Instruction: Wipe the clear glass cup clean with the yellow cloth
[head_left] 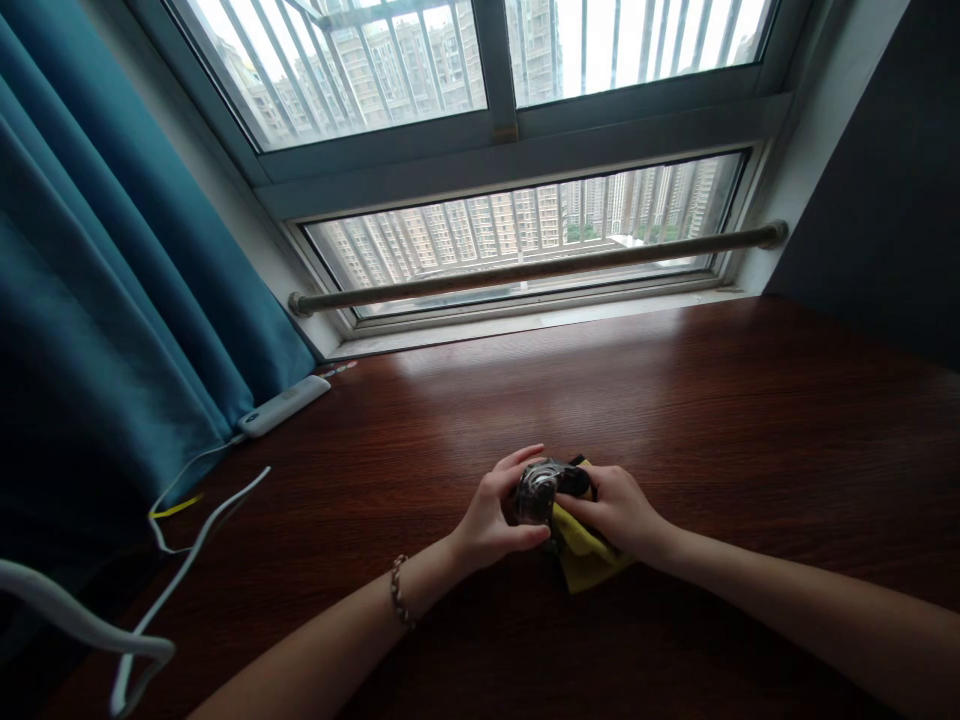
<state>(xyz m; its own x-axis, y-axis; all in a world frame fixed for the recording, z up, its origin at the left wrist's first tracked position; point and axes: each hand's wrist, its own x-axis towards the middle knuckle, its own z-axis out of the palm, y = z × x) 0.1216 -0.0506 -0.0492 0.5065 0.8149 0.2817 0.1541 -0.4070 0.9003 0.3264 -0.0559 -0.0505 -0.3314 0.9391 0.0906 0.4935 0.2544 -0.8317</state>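
Between my hands is a small, dark, shiny object [538, 488] with a rounded, glassy-looking end and a black part on its right; its exact kind is unclear. My left hand [496, 508] grips the rounded end from the left, thumb below and fingers above. From the right, my right hand [619, 508] pinches a yellow cloth [589, 555] against the black part. The cloth hangs below the object toward the tabletop. My right fingertips are partly hidden behind the cloth and the object.
The dark reddish wooden tabletop [420, 400] reaches to the window sill. A white power strip [285, 405] lies at the left by the blue curtain [142, 270]. White cables [191, 555] run along the left side. A horizontal rail [540, 270] crosses the lower window.
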